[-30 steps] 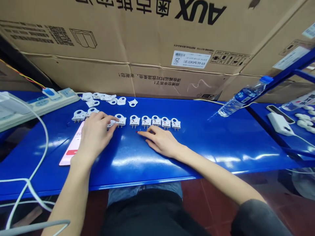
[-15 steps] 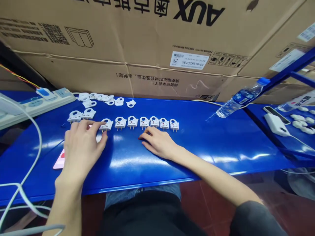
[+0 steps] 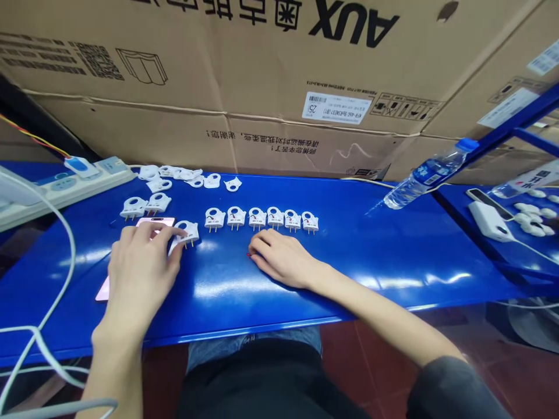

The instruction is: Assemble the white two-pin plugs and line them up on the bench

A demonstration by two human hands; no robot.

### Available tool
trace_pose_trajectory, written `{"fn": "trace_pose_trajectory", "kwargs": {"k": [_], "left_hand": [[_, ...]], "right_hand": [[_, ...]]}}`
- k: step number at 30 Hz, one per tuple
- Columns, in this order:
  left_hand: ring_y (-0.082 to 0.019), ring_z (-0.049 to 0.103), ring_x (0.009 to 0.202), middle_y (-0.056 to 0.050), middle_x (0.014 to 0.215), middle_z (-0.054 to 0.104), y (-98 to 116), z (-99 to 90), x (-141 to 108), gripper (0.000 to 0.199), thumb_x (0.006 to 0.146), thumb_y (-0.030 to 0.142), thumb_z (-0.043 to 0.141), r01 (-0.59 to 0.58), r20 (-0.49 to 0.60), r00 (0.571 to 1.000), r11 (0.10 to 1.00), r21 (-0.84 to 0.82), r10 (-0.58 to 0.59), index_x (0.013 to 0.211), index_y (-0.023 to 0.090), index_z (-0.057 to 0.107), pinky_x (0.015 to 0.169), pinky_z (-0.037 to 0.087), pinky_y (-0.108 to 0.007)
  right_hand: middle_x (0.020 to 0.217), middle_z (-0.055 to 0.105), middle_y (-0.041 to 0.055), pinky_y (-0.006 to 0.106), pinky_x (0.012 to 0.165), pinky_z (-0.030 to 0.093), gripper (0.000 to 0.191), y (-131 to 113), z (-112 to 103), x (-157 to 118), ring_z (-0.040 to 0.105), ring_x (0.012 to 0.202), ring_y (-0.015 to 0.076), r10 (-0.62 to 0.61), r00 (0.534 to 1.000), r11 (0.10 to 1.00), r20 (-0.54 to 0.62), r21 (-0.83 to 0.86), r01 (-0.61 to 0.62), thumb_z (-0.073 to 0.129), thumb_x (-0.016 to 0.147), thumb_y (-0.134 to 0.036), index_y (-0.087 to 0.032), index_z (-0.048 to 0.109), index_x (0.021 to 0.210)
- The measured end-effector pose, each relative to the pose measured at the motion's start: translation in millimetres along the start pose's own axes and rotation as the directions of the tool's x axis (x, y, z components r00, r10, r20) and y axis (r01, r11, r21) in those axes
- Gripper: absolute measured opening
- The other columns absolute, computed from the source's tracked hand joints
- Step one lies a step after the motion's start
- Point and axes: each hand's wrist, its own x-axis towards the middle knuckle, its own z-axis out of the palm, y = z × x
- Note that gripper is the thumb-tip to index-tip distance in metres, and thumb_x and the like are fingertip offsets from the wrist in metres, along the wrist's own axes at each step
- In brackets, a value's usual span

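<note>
My left hand [image 3: 144, 256] pinches a white two-pin plug piece with a ring-shaped top [image 3: 188, 231] between thumb and fingers, its metal pins pointing down toward me. Beneath that hand lies a pink phone [image 3: 103, 290], mostly covered. My right hand [image 3: 279, 256] rests on the table with curled fingers. A tiny red spot shows at its fingertips, too small to make out. Just beyond it stands a row of several similar white plug pieces [image 3: 234, 217], with small dark and red marks on them. Two more plug pieces [image 3: 133, 208] sit behind my left hand.
Several loose white ring-shaped parts [image 3: 212, 180] lie at the back left of the blue table [image 3: 371, 250]. A power strip [image 3: 65, 186] with cables is at far left. A water bottle [image 3: 430, 174] leans at right near a white charger [image 3: 489, 221]. Cardboard [image 3: 262, 87] stands behind.
The plug piece in my left hand has come toward me, out of line with the row. My left hand shifted slightly left, uncovering more of the phone. My right hand drew back slightly.
</note>
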Motion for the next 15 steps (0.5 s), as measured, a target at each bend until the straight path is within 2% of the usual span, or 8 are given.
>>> {"fn": "trace_pose_trajectory", "kwargs": {"k": [2, 6, 10, 15], "left_hand": [[-0.038, 0.056, 0.106, -0.015, 0.115, 0.066, 1, -4.5, -9, 0.034, 0.098, 0.041, 0.046, -0.001, -0.009, 1.0, 1.0, -0.013, 0.001, 0.108, 0.021, 0.072, 0.086, 0.047, -0.05], [-0.035, 0.058, 0.098, -0.013, 0.109, 0.067, 12, -10.5, -30, 0.033, 0.098, 0.044, 0.046, -0.088, -0.057, 0.994, 0.996, -0.011, 0.088, 0.105, 0.024, 0.072, 0.082, 0.05, -0.048], [-0.032, 0.06, 0.106, -0.011, 0.11, 0.066, 41, -5.7, -43, 0.025, 0.101, 0.035, 0.049, -0.155, -0.073, 0.987, 0.955, -0.253, 0.141, 0.109, 0.023, 0.069, 0.089, 0.051, -0.046], [-0.026, 0.063, 0.103, -0.007, 0.108, 0.067, 76, 7.9, -50, 0.022, 0.102, 0.03, 0.051, -0.218, -0.093, 0.976, 0.893, -0.393, 0.197, 0.11, 0.027, 0.071, 0.092, 0.051, -0.044]], "right_hand": [[0.108, 0.068, 0.0091, 0.032, 0.078, 0.048, 0.024, -2, -1, 0, 0.058, 0.094, 0.02, -0.003, 1.0, 1.0, -0.005, 0.016, 0.003, 0.039, 0.112, -0.03, -0.017, 0.06, 0.111], [0.099, 0.069, 0.0071, 0.031, 0.076, 0.046, 0.021, -2, -2, 1, 0.058, 0.09, 0.0191, 0.019, 0.999, 0.995, -0.03, 0.098, -0.016, 0.042, 0.111, -0.028, -0.018, 0.06, 0.107], [0.102, 0.069, 0.0057, 0.03, 0.078, 0.048, 0.011, 3, -2, 0, 0.061, 0.093, 0.019, 0.065, 0.997, 0.98, -0.044, 0.189, -0.055, 0.049, 0.107, -0.021, -0.021, 0.06, 0.108], [0.108, 0.069, 0.0065, 0.031, 0.084, 0.05, 0.014, 9, -3, -1, 0.062, 0.098, 0.019, 0.114, 0.987, 0.964, -0.111, 0.253, -0.083, 0.05, 0.105, -0.019, -0.019, 0.061, 0.114]]}}
